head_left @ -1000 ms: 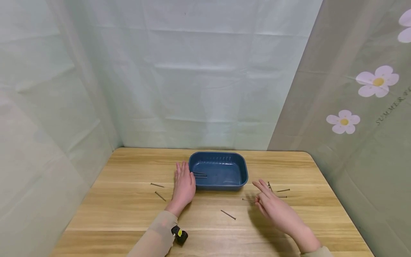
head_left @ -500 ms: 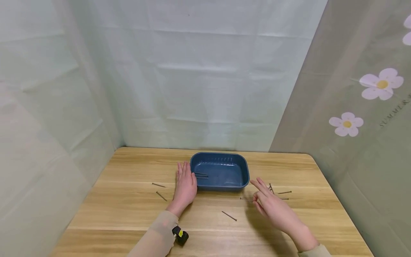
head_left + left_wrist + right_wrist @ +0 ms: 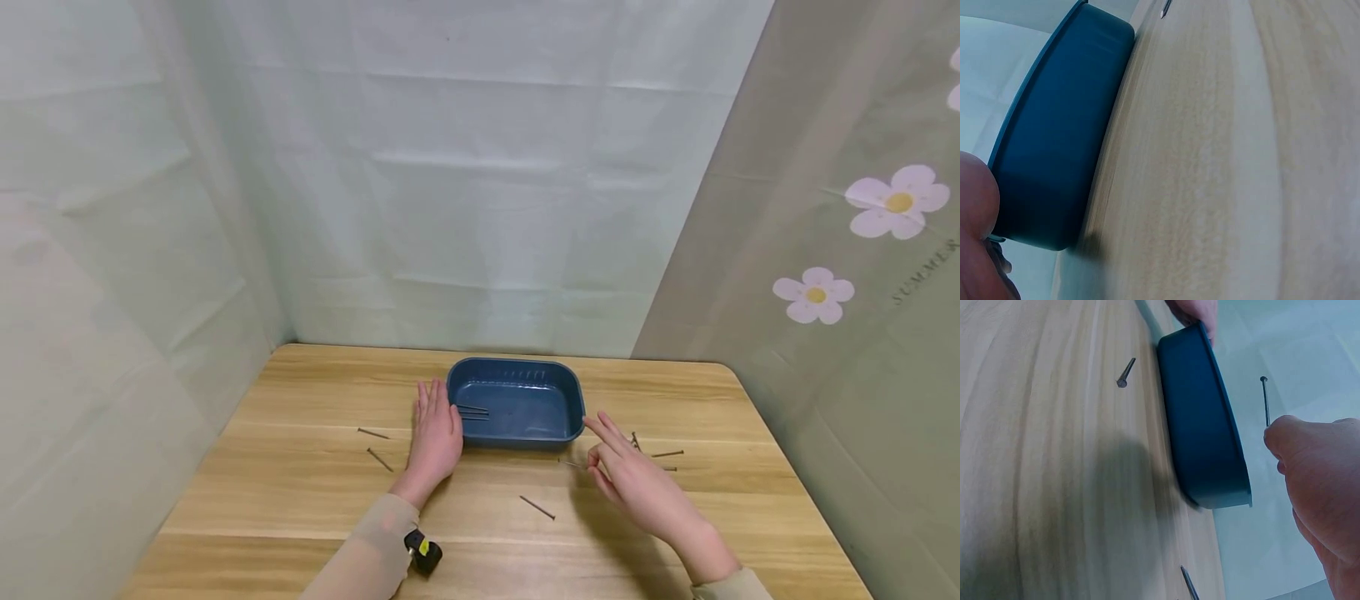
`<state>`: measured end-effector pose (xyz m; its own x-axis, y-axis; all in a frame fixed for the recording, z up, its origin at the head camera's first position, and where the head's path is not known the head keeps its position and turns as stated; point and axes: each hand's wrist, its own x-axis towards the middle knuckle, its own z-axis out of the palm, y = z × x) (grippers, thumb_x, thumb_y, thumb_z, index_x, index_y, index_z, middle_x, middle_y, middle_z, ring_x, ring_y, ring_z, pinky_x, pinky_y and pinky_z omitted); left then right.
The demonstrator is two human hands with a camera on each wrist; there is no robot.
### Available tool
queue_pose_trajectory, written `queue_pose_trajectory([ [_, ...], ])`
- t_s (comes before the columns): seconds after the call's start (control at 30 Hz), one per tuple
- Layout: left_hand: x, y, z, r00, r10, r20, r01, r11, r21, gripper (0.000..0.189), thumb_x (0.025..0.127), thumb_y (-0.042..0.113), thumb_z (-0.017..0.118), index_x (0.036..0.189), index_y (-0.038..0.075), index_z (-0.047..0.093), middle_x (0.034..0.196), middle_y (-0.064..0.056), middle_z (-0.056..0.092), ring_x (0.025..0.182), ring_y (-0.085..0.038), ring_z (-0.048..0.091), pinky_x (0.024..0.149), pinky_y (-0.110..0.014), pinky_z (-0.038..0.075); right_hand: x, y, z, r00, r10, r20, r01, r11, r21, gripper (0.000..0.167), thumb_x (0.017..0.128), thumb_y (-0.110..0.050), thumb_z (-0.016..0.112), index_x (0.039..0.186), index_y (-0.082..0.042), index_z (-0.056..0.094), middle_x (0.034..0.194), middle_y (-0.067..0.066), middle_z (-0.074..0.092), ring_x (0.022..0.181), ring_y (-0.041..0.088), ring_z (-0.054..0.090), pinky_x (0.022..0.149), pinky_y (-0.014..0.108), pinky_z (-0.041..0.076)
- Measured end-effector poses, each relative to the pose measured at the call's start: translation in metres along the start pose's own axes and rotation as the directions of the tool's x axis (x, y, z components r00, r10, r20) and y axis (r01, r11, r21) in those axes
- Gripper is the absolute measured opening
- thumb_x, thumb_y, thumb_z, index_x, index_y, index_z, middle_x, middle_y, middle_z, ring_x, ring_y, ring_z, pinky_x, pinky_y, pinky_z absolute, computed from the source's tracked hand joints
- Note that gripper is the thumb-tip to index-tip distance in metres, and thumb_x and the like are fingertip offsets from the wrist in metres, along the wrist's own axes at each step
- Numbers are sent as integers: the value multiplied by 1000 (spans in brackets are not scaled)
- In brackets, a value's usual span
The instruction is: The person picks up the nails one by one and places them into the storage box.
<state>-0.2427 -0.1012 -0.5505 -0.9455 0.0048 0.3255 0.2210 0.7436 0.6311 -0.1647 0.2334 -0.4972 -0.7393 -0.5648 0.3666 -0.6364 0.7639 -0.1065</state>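
Observation:
My right hand (image 3: 637, 487) pinches a nail (image 3: 1265, 403) between thumb and index finger, the other fingers stretched out. The nail's head end points left, toward the blue plastic tray (image 3: 517, 440); in the right wrist view it shows above the tabletop. My left hand (image 3: 435, 442) lies against the tray's left side with its fingers straight and the thumb (image 3: 975, 194) at the rim. Inside the tray, several nails (image 3: 474, 413) lie side by side at the left end.
On the wooden table (image 3: 315, 500), one nail (image 3: 537, 507) lies in front of the tray. Two nails, the farther one (image 3: 373, 433) and the nearer one (image 3: 380, 460), lie left of my left hand. Several more nails (image 3: 667, 454) lie behind and right of my right hand.
My right hand has moved slightly left toward the tray, still pinching the nail. The left hand stays against the tray. The head view has shifted a little.

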Motion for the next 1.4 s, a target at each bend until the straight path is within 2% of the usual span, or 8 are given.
queue_pose_trajectory([
  [0.23,-1,1,-1,1000,4,-4,-4,1000,12,53,112,9,44,155,-21,35,164,-38,32,158,-55,14,124,-68,20,7,-2,0,1000,14,-17,-14,1000,2,17,99,-8,74,97,-16,60,160,22,50,152,43,40,87,40,62],
  [0.43,-2,1,-2,1000,-5,6,5,1000,12,54,113,11,42,156,-20,34,166,-37,31,159,-54,13,125,-67,19,18,-4,4,998,59,15,-59,998,4,13,103,-12,71,97,-17,60,161,21,49,156,42,34,101,49,57],
  [0.57,-3,1,-3,1000,-3,0,3,1000,11,54,113,11,41,156,-20,34,166,-37,31,158,-54,13,125,-68,19,29,-5,8,997,73,17,-73,997,14,11,104,-14,70,98,-17,61,162,22,48,156,42,34,101,53,56],
  [0.63,-3,1,-3,1000,-1,-2,1,1000,13,54,113,12,41,156,-20,34,166,-37,31,158,-55,14,125,-68,19,35,-5,11,997,73,16,-74,997,22,11,104,-15,71,98,-16,62,162,22,47,155,42,34,96,49,59],
  [0.73,-3,0,-3,1000,1,-6,0,1000,15,54,113,12,40,156,-20,34,165,-37,31,158,-55,14,125,-68,20,46,-5,16,998,67,19,-67,997,26,12,104,-15,71,97,-17,62,162,22,47,156,43,34,98,47,59],
  [0.97,-3,0,-3,1000,-6,3,6,1000,18,55,111,10,44,156,-20,33,166,-37,30,158,-54,14,125,-68,19,74,-7,29,998,50,39,-52,998,36,12,104,-15,69,95,-14,62,162,24,47,156,44,33,114,53,46],
  [1.2,-3,2,-1,1000,-12,8,12,1000,16,55,112,10,45,156,-20,34,166,-37,30,158,-54,15,125,-67,20,92,-8,39,994,61,96,-64,997,32,12,105,-17,68,94,-15,64,163,22,47,157,42,32,93,43,60],
  [1.4,-2,4,-2,1000,-13,2,13,1000,19,55,112,10,45,156,-20,35,166,-37,31,158,-54,16,125,-67,20,107,-10,41,990,65,121,-71,996,48,9,106,-17,68,97,-16,65,164,21,46,159,40,30,106,45,54],
])
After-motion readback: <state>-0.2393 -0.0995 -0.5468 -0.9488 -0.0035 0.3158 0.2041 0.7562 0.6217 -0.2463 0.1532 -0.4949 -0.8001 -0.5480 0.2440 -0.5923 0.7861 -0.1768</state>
